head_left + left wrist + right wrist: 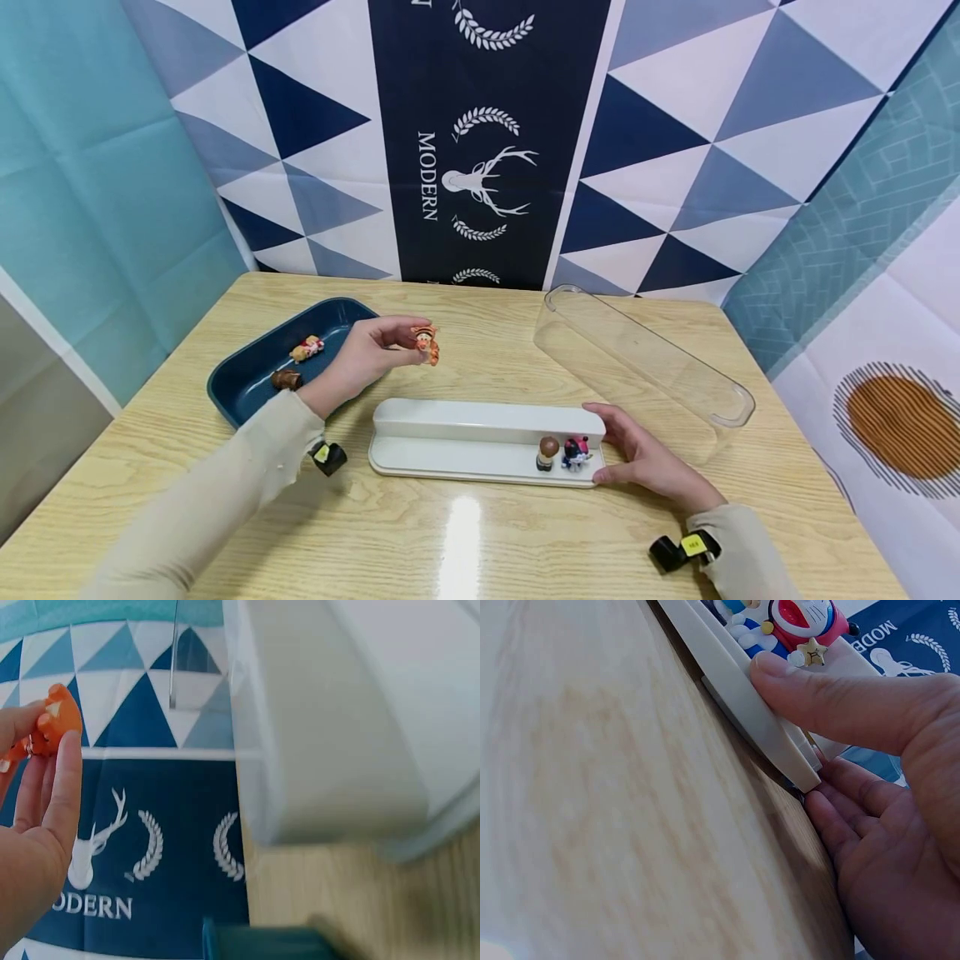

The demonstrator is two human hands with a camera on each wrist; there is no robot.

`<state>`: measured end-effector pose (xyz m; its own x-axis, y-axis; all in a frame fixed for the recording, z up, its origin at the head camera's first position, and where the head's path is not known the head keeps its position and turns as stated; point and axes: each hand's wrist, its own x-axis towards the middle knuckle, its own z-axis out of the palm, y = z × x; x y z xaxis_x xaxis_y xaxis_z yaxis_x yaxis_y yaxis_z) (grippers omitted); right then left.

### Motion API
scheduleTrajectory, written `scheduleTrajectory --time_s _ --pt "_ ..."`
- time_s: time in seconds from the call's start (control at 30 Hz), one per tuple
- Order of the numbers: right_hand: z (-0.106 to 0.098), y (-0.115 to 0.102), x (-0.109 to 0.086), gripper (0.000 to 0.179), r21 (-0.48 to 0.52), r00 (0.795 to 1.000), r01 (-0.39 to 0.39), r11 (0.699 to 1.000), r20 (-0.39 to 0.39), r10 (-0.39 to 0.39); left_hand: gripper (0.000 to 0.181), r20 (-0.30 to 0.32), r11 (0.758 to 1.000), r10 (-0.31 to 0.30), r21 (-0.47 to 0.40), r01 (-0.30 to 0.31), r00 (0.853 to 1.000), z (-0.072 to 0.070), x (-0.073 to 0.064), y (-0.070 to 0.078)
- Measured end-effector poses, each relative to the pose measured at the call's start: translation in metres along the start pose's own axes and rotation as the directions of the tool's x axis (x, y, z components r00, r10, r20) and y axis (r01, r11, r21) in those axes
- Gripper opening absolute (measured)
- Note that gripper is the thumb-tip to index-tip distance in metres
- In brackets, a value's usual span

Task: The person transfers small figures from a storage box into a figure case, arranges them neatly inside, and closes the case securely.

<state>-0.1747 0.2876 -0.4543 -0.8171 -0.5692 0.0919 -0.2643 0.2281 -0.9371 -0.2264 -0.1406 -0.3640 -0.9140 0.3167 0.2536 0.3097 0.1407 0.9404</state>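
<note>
My left hand (362, 357) pinches a small orange tiger figurine (426, 345) between thumb and fingers, held up beyond the left part of a white two-step display base (457, 457). In the left wrist view the orange figurine (61, 720) is seen at the fingertips. Around the base's right end curls my right hand (648, 458), thumb on the front edge and fingers behind. On the lower step, near that hand, stand a brown-haired figurine (547, 454) and a red-and-blue figurine (576, 452). The right wrist view shows a gold star (812, 652) on the latter, close by the thumb.
A dark blue tray (219, 385) at the left holds a red-and-yellow figurine (306, 348) and a brown one (286, 379); my left forearm crosses its near side. At the right lies a long transparent cover (645, 358). Patterned cloth (487, 192) hangs behind the wooden table (390, 542).
</note>
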Motion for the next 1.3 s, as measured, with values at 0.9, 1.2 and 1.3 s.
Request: scheduleTrajectory --time_s 0.9,1.2,1.3 --pt "0.000 0.000 -0.001 0.097 0.003 1.000 -0.001 1.000 -0.002 0.001 0.040 0.145 0.996 0.000 -0.094 0.013 0.989 0.084 -0.023 -0.014" --pt "0.000 0.001 0.000 0.095 -0.004 1.000 0.007 1.000 -0.002 -0.007 0.038 0.151 0.999 0.032 -0.039 -0.026 0.988 0.109 -0.031 -0.021" --pt "0.000 0.002 0.000 0.095 -0.001 1.000 0.012 1.000 0.000 -0.012 0.036 0.155 0.998 0.060 -0.011 -0.059 0.986 0.116 -0.033 -0.024"
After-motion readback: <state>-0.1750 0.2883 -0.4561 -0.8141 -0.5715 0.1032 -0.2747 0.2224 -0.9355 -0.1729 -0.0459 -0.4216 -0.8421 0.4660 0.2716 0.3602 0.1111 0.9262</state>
